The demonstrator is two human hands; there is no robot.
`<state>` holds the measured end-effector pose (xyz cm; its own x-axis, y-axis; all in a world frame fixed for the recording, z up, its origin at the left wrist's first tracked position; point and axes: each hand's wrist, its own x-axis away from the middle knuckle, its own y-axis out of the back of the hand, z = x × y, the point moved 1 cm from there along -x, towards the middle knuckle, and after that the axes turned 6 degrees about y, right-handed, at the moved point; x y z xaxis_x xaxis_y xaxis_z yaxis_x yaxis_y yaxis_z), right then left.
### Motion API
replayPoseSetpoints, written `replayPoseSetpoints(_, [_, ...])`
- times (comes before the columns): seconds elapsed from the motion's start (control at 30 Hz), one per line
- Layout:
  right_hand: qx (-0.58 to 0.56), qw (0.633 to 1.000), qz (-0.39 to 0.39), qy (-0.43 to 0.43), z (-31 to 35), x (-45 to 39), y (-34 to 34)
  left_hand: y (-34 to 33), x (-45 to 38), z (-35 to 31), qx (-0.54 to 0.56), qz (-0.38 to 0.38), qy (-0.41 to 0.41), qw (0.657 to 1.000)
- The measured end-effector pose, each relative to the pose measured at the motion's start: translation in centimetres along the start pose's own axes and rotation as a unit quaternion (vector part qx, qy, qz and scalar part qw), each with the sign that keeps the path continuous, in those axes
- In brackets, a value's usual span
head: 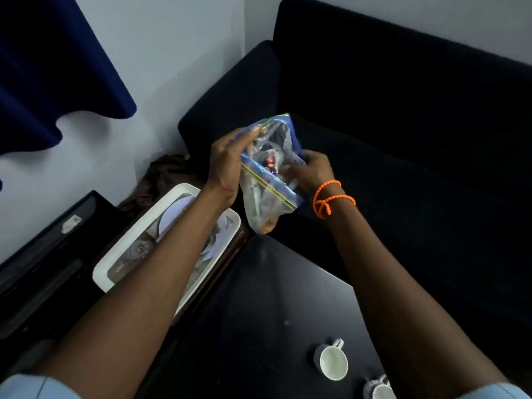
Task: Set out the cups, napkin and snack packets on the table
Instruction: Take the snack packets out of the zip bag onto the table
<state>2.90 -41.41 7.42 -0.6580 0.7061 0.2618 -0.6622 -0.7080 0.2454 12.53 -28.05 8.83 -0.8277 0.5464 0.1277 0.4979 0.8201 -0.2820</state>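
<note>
Both hands were raised above the far corner of the dark surface point(267, 298), holding a clear zip bag point(269, 171) with a blue band and a yellow-green seal line between them. The left hand point(227, 165) gripped the bag's upper edge, its fingers curled over the top near the blue strip. The right hand point(312, 171), with an orange cord bracelet point(328, 198) tied at the wrist, held the bag's other side, its fingers curled against the plastic; whether they reached inside the opening could not be told. The bag hung tilted in the air, its lower end drooping toward the surface's corner without touching it. Small packets showed through the plastic, among them something red point(270, 164) near the middle and something orange at the bottom, too blurred to identify. On the near part of the surface stood a white cup point(332, 361), upright with its handle pointing away, and a second cup point(377, 390) sat just beside it at the lower edge, partly cut off. To the left of the surface lay a white tray point(129, 249) holding plates and other items, partly hidden by the left forearm. A dark sofa point(403, 125) filled the space behind the hands, and a blue curtain point(51, 67) hung at the upper left.
</note>
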Motion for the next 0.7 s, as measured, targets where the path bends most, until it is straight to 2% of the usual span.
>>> replayPoseSetpoints(0.1, [-0.069, 0.997, 0.017, 0.024, 0.2, -0.1, 1.6, 0.7, 0.9, 1.9, 0.109, 0.033, 0.059, 0.992])
replayPoseSetpoints(0.2, [-0.03, 0.998, 0.043, 0.031, 0.1, 0.0, 2.9, 0.6, 2.3, 4.0, 0.169, 0.017, 0.075, 0.983])
replayPoseSetpoints(0.27, [0.055, 0.997, 0.023, 0.042, -0.2, 0.0, 3.7, 0.5, 2.8, 4.8, 0.164, -0.005, 0.08, 0.983])
replayPoseSetpoints(0.3, [0.108, 0.993, 0.007, 0.054, -0.5, 0.1, 4.0, 0.1, 3.1, 5.0, 0.146, -0.002, 0.083, 0.986])
replayPoseSetpoints(0.37, [0.175, 0.982, -0.022, 0.068, -1.2, 0.2, 4.2, -1.0, 3.5, 5.6, 0.018, -0.004, 0.11, 0.994])
replayPoseSetpoints(0.43, [0.185, 0.98, -0.033, 0.064, -1.9, 0.5, 4.2, -2.2, 4.1, 6.5, -0.118, -0.06, 0.157, 0.979])
replayPoseSetpoints(0.47, [0.203, 0.976, -0.042, 0.065, -2.1, 0.7, 4.1, -2.8, 4.3, 7.0, -0.143, -0.094, 0.169, 0.971])
replayPoseSetpoints(0.5, [0.238, 0.967, -0.063, 0.072, -2.3, 1.0, 4.2, -3.4, 4.3, 7.3, -0.151, -0.129, 0.169, 0.965])
replayPoseSetpoints(0.57, [0.341, 0.922, -0.136, 0.125, -2.3, 1.9, 4.4, -4.2, 3.7, 7.2, -0.146, -0.176, 0.138, 0.964])
replayPoseSetpoints(0.63, [0.39, 0.863, -0.211, 0.243, -2.2, 3.5, 4.0, -4.8, 3.2, 6.4, -0.154, -0.158, 0.093, 0.971])
replayPoseSetpoints(0.7, [0.375, 0.836, -0.208, 0.342, -2.1, 4.9, 3.1, -5.1, 3.2, 5.9, -0.181, -0.125, 0.048, 0.974])
